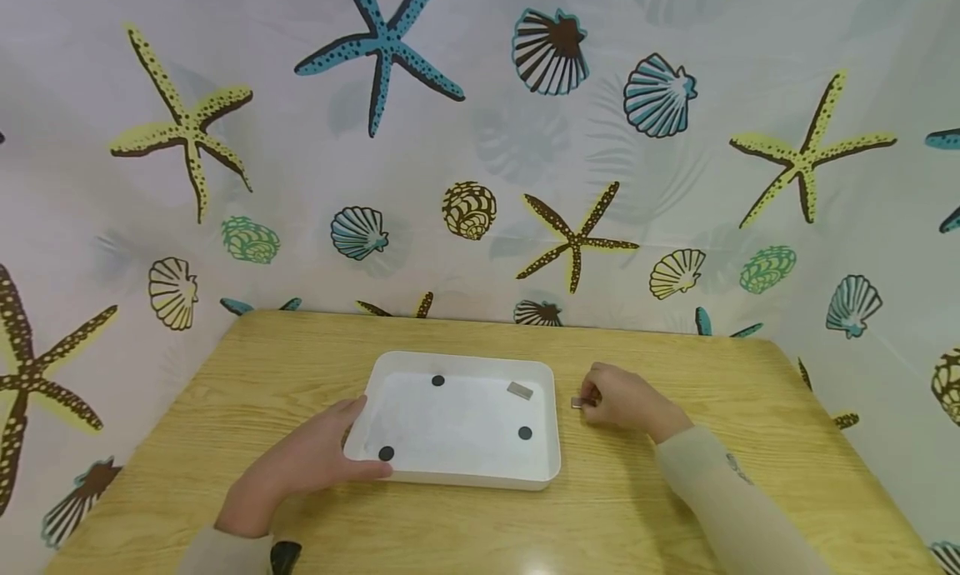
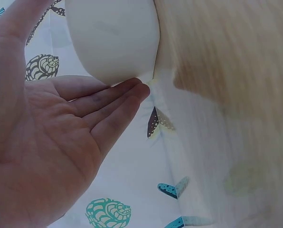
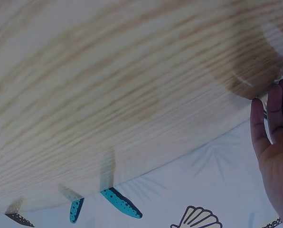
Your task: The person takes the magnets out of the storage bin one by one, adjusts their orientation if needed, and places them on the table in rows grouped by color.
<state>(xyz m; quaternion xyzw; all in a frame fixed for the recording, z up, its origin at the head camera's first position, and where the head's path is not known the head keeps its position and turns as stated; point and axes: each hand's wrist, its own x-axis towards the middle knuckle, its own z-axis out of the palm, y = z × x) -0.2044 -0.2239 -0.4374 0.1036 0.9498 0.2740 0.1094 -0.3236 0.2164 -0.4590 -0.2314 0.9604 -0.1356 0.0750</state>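
A shallow white tray (image 1: 450, 478) stands on the wooden table. My left hand (image 1: 318, 446) holds its left end, thumb along the front edge and the other fingers at the left side; the left wrist view shows those fingertips against the tray's outer wall (image 2: 110, 38). Inside lie a flat grey rectangular piece (image 1: 520, 390) and three black discs, one at the back (image 1: 438, 381), one at the right (image 1: 525, 432), one at the front left (image 1: 386, 453). Right of the tray, my right hand (image 1: 626, 400) pinches a small silvery rectangular piece (image 1: 577, 402), mostly hidden by the fingers.
The wooden table (image 1: 480, 525) reaches back to a hanging cloth (image 1: 465, 142) printed with starfish and shells. More of this cloth stands along the left and right sides. In the right wrist view, the glossy tabletop (image 3: 108, 95) fills most of the picture.
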